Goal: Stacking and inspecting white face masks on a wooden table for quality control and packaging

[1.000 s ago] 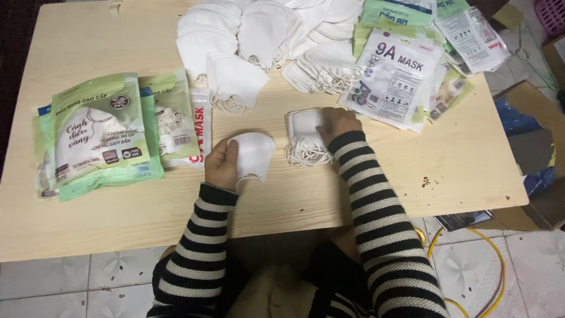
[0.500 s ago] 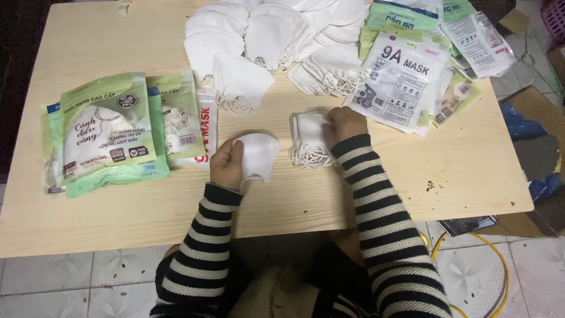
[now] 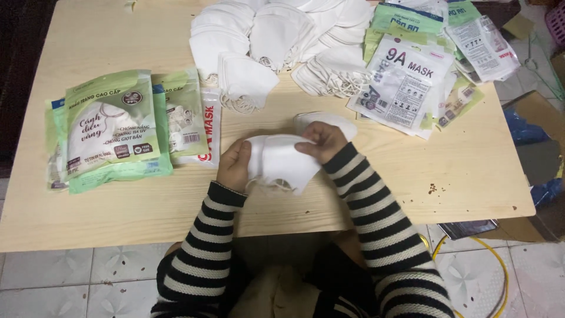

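Wooden counter point(image 3: 118, 35), loose white masks piled at far edge point(image 3: 276, 29). Both hands hold one white mask point(image 3: 282, 162): L hand point(image 3: 234, 166) fingers wrapped round its left side, R hand point(image 3: 322, 140) fingers pinching its top edge.

Light's even on my worktop point(image 3: 118, 218), from overhead; soft shadows under my arms. Glare on plastic packets point(image 3: 406, 82). Floor edges dim, left corner nearly black. Slight wide-angle bend, pic sharp.

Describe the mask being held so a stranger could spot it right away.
On the pale wooden table, look at the near edge, between the two striped sleeves. The white mask sits there, gripped by the left hand and right hand. Unlike the loose heap of masks at the far edge, it alone is lifted in hands.
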